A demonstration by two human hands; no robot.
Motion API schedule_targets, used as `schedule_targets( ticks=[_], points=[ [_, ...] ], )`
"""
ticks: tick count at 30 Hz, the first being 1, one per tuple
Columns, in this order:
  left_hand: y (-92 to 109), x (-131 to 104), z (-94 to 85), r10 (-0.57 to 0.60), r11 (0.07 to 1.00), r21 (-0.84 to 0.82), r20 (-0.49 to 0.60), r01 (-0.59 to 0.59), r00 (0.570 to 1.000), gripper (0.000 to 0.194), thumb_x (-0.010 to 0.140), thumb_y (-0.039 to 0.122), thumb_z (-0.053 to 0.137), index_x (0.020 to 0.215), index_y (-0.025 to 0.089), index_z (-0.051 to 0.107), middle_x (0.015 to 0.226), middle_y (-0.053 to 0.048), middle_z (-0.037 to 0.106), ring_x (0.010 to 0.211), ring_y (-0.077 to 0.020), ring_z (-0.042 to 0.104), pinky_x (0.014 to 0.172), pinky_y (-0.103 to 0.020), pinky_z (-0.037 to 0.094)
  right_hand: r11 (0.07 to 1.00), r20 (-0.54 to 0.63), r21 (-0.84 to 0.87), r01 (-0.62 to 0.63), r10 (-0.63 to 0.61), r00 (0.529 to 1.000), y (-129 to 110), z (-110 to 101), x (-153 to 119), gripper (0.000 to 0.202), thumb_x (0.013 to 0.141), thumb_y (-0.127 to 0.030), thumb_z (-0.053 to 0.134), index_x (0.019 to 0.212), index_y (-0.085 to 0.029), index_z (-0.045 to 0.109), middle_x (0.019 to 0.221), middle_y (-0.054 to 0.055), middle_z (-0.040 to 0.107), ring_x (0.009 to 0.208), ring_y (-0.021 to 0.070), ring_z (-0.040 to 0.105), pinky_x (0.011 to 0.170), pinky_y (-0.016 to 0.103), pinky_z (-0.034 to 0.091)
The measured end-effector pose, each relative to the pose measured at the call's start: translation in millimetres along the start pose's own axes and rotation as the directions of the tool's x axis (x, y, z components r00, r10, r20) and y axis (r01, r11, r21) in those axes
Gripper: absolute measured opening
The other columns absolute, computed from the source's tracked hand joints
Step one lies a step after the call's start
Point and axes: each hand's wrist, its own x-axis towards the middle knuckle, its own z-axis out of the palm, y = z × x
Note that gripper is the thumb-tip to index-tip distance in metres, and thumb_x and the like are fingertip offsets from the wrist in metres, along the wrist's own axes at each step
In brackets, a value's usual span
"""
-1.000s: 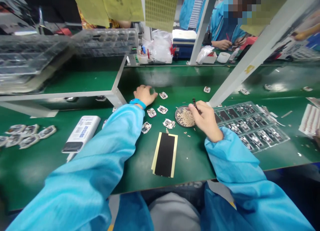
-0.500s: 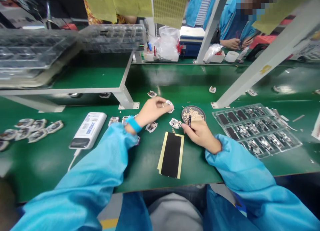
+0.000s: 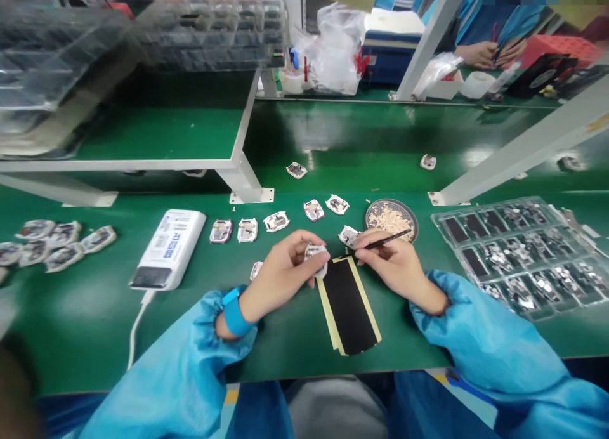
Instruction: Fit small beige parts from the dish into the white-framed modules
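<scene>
My left hand (image 3: 280, 271) pinches a small white watch-like housing (image 3: 316, 261) with parts inside, above the top edge of a black sheet on yellow backing (image 3: 352, 309). Thin black tweezers (image 3: 389, 237) lie in the closed fingers of my right hand (image 3: 394, 268), their tip pointing left toward the housing. Just behind my right fingertips another white housing (image 3: 348, 236) rests on the table. A round dark dish (image 3: 415, 226) full of small beige pieces sits behind my right hand. More housings (image 3: 247, 230) lie in a loose row behind my left hand.
At left stand a white power bank (image 3: 169, 248) with a cable and a cluster of housings (image 3: 64, 235). A clear compartment tray (image 3: 523, 255) of small parts lies at right. A metal-legged shelf (image 3: 190, 164) bears stacked trays. Across the bench, a co-worker's hands (image 3: 490, 53) are busy.
My left hand has brought the housing nearer and lower, beside the black sheet. My right hand has turned the tweezers from upright to slanting. The camera view has tilted down.
</scene>
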Motion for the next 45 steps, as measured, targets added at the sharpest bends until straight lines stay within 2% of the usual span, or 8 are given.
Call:
schedule_targets(
  ticks=[8, 13, 17, 19, 25, 29, 37, 45],
  points=[
    [-20, -3, -1.7, 0.015, 0.902, 0.432, -0.020, -0.004, 1.000, 0.013, 0.095, 0.032, 0.060, 0.106, 0.026, 0.062, 0.076, -0.001, 0.067, 0.065, -0.0186, 0.066, 0.059, -0.029, 0.053, 0.985, -0.001, -0.171, -0.002, 0.002, 1.000, 3, 11, -3, 0.008, 0.089, -0.028, 0.074, 0.094, -0.022, 0.071, 0.092, 0.004, 0.073, 0.079, 0.0169, 0.072, 0.069, 0.027, 0.063],
    [-13, -2, -1.8, -0.054, 0.864, 0.500, -0.021, 0.057, 0.998, 0.015, 0.097, 0.033, 0.056, 0.109, 0.026, 0.061, 0.076, 0.001, 0.067, 0.065, -0.0175, 0.065, 0.062, -0.028, 0.051, 0.987, 0.009, -0.162, 0.003, -0.001, 1.000, -1, 12, -1, 0.008, 0.091, -0.027, 0.072, 0.096, -0.022, 0.071, 0.094, 0.003, 0.073, 0.081, 0.0161, 0.073, 0.072, 0.026, 0.064],
    [-13, -4, -1.5, -0.039, 0.852, 0.522, -0.012, 0.040, 0.999, 0.015, 0.098, 0.034, 0.055, 0.110, 0.027, 0.059, 0.078, 0.001, 0.066, 0.068, -0.0171, 0.065, 0.064, -0.028, 0.050, 0.983, 0.005, -0.182, -0.014, 0.016, 1.000, -1, 14, -1, 0.008, 0.091, -0.030, 0.071, 0.093, -0.022, 0.071, 0.090, 0.002, 0.074, 0.076, 0.0155, 0.072, 0.070, 0.026, 0.062],
    [-15, -4, -1.3, -0.009, 0.849, 0.529, -0.010, 0.013, 1.000, 0.015, 0.098, 0.033, 0.054, 0.110, 0.027, 0.059, 0.078, 0.001, 0.066, 0.068, -0.0171, 0.065, 0.064, -0.028, 0.050, 0.987, 0.004, -0.153, -0.044, 0.045, 0.999, 0, 14, 0, 0.011, 0.091, -0.033, 0.071, 0.091, -0.021, 0.070, 0.087, 0.003, 0.074, 0.074, 0.0163, 0.073, 0.068, 0.027, 0.062],
    [-20, -4, 1.0, 0.082, 0.839, 0.541, -0.019, -0.059, 0.996, 0.012, 0.096, 0.030, 0.056, 0.107, 0.026, 0.060, 0.077, 0.001, 0.066, 0.068, -0.0172, 0.065, 0.064, -0.028, 0.049, 0.984, 0.005, 0.129, -0.123, 0.124, 0.992, -1, 12, 4, 0.021, 0.089, -0.038, 0.073, 0.089, -0.018, 0.066, 0.083, 0.005, 0.076, 0.074, 0.0182, 0.076, 0.071, 0.029, 0.063],
    [-23, -3, 1.2, 0.103, 0.856, 0.511, -0.020, -0.079, 0.994, 0.012, 0.095, 0.030, 0.058, 0.105, 0.026, 0.060, 0.076, 0.002, 0.065, 0.067, -0.0169, 0.065, 0.060, -0.027, 0.048, 0.991, -0.040, 0.131, -0.043, 0.049, 0.998, -3, 12, 2, 0.018, 0.088, -0.035, 0.075, 0.089, -0.018, 0.069, 0.087, 0.006, 0.077, 0.077, 0.0187, 0.076, 0.073, 0.030, 0.064],
    [-28, 0, -3.3, 0.086, 0.927, 0.367, -0.006, -0.078, 0.996, 0.011, 0.093, 0.029, 0.061, 0.102, 0.023, 0.056, 0.076, 0.002, 0.067, 0.064, -0.0171, 0.069, 0.059, -0.027, 0.051, 0.953, -0.090, -0.154, 0.262, -0.278, 0.956, -3, 19, -5, 0.010, 0.083, -0.020, 0.080, 0.091, -0.022, 0.074, 0.090, 0.003, 0.077, 0.086, 0.0188, 0.074, 0.080, 0.033, 0.062],
    [-26, 0, -3.2, 0.067, 0.933, 0.353, 0.001, -0.063, 0.998, 0.011, 0.093, 0.029, 0.061, 0.101, 0.023, 0.056, 0.075, 0.001, 0.069, 0.064, -0.0180, 0.071, 0.059, -0.028, 0.051, 0.928, -0.036, -0.186, 0.323, -0.335, 0.941, -6, 22, -4, 0.014, 0.083, -0.014, 0.079, 0.093, -0.021, 0.073, 0.091, 0.003, 0.078, 0.086, 0.0181, 0.075, 0.082, 0.033, 0.061]
  ],
)
